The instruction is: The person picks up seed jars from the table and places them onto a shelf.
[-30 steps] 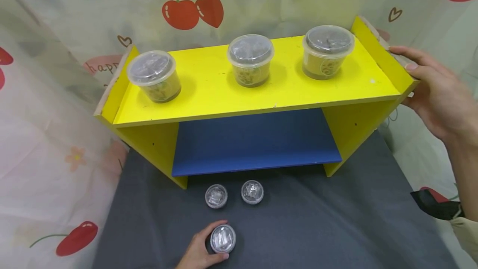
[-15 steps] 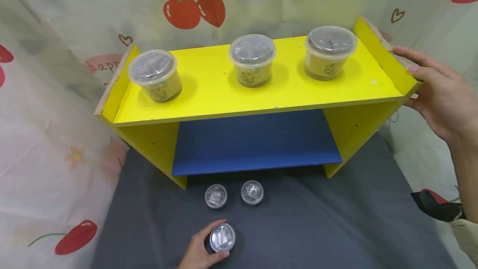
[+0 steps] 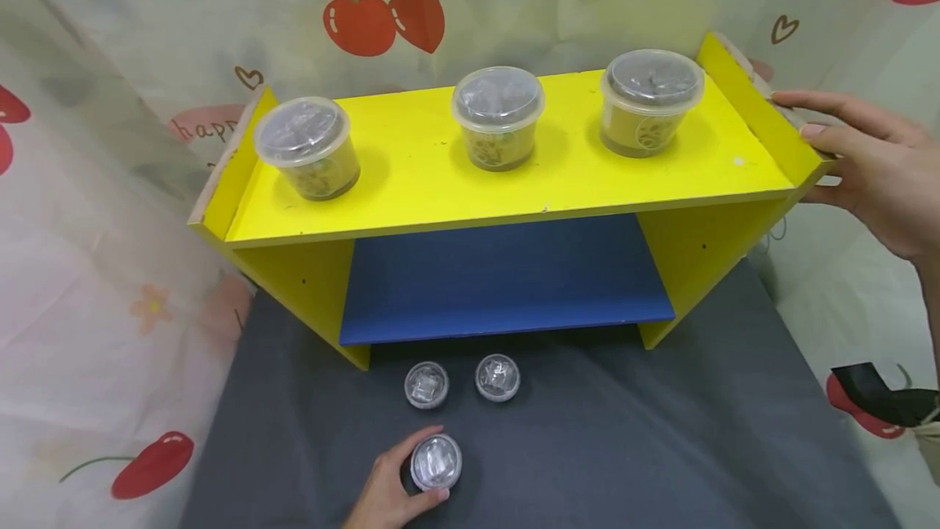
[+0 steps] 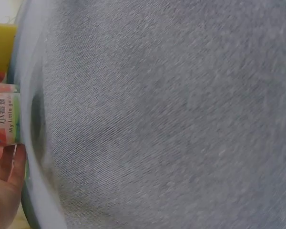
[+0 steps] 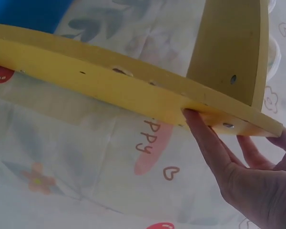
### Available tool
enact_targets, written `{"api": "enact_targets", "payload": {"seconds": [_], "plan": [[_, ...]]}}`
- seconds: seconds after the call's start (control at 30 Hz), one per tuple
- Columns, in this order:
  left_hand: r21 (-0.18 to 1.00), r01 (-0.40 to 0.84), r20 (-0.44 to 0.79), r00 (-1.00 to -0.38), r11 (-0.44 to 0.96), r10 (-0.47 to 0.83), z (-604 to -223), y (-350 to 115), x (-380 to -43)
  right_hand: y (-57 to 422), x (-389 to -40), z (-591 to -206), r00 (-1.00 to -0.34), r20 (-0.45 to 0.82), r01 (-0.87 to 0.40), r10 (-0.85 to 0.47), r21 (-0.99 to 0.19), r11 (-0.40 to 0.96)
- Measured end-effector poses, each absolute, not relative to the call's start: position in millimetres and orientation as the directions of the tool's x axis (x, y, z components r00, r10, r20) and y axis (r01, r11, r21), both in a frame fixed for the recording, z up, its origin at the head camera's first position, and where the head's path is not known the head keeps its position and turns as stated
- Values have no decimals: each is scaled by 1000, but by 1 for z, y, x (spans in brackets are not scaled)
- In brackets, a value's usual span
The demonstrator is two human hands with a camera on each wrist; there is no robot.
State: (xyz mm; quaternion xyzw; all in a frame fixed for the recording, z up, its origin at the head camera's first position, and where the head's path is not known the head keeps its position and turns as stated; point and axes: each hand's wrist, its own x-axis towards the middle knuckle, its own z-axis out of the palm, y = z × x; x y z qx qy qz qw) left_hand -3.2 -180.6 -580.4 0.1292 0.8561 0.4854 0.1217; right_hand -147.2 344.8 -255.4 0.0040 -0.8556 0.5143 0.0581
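Note:
My left hand (image 3: 392, 484) holds a small round lidded cup (image 3: 436, 462) at the front of the table, thumb and a finger on opposite sides. Clear wrapping shows through its lid. In the left wrist view, a cup with a red and green printed label (image 4: 5, 117) stands just beyond my fingertips; whether it is the held one I cannot tell. Fairly straight fingers of my right hand (image 3: 877, 157) touch the right side panel (image 5: 148, 95) of a yellow shelf unit (image 3: 404, 186), near its top. Nothing else is in that hand.
Two similar small cups, left (image 3: 426, 384) and right (image 3: 497, 378), stand before the unit. On its top are three larger lidded tubs: left (image 3: 304, 149), middle (image 3: 498, 117), right (image 3: 649, 104). A blue lower board (image 3: 507, 276) spans the unit. Patterned cloth (image 3: 558, 6) hangs behind.
The left hand and its cup have shifted slightly forward. My right hand's fingers have straightened a little against the panel, and its wrist has moved to the right. The unit stays in place.

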Motion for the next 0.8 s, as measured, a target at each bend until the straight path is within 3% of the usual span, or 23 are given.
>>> {"api": "enact_targets", "payload": {"seconds": [0.2, 0.43, 0.8], "plan": [[860, 129, -65, -932, 495, 356, -570, -181, -9, 352, -150, -256, -995, 95, -72, 25, -880, 469], [829, 306, 108, -909, 468, 403, -559, -180, -13, 357, -150, -260, -992, 130, -119, -1, -899, 422], [859, 321, 147, -901, 399, 409, -530, -179, -29, 360, -154, -263, -997, 70, -82, -46, -927, 366]]}}
